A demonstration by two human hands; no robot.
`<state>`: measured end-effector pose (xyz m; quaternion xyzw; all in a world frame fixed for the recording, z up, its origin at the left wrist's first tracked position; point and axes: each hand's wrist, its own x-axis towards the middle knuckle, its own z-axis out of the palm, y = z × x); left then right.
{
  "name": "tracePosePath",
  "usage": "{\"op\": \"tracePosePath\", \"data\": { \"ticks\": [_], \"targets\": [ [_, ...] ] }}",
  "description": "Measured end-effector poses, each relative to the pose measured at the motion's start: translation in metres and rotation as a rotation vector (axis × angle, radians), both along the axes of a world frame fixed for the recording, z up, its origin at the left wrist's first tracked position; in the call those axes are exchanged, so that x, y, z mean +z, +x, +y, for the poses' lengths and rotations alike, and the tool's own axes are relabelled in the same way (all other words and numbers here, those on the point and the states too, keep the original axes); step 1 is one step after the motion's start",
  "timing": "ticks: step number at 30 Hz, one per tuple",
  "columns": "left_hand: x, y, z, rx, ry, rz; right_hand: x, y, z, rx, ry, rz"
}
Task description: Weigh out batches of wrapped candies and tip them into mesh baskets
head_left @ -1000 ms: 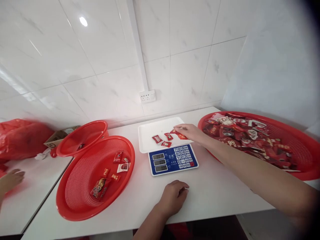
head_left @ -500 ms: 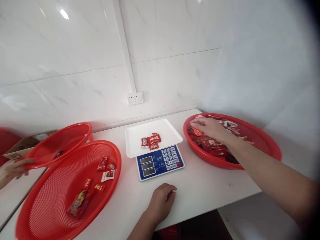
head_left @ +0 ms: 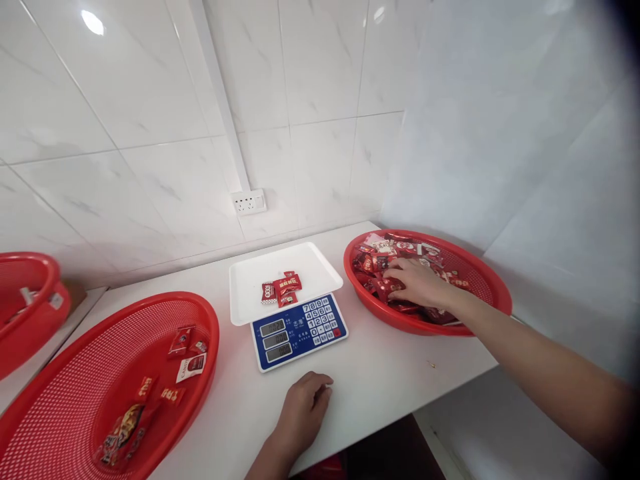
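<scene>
Right hand: on red packets in basket; fingers' grip cannot be told. Left hand: on desk, fingers curled closed, empty.

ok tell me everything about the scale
The scale is a low counter scale, seemingly plastic: blue front panel with three stacked displays at left and a white keypad with one red key. Its white rectangular tray holds a few small red packets near the front. It stands flat on the white table; the left hand rests in front, apart from it.
</scene>
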<state>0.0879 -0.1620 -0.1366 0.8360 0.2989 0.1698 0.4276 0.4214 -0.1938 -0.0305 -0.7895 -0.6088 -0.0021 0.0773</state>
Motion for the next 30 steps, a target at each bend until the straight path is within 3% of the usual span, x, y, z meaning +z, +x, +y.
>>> {"op": "tracePosePath", "data": {
  "ticks": [8,13,16,20,25,30],
  "targets": [
    [0.001,-0.001,-0.001,0.005,0.014,0.003,0.038,-0.011,0.015,-0.196,0.212,0.236],
    [0.003,-0.001,-0.001,0.003,0.027,0.007,0.033,-0.049,0.048,0.042,0.092,0.449],
    [0.002,-0.002,-0.001,0.013,0.036,0.018,0.032,-0.077,0.071,0.144,0.022,0.714],
    [0.003,-0.003,-0.002,0.017,0.037,0.009,0.033,-0.104,0.095,0.233,0.056,0.999],
    [0.002,-0.005,-0.002,0.007,0.050,0.005,0.020,-0.101,0.094,0.181,0.125,0.823],
    [0.000,-0.005,-0.001,-0.022,0.061,0.022,0.003,-0.075,0.065,0.225,0.107,0.385]
  ]
}}
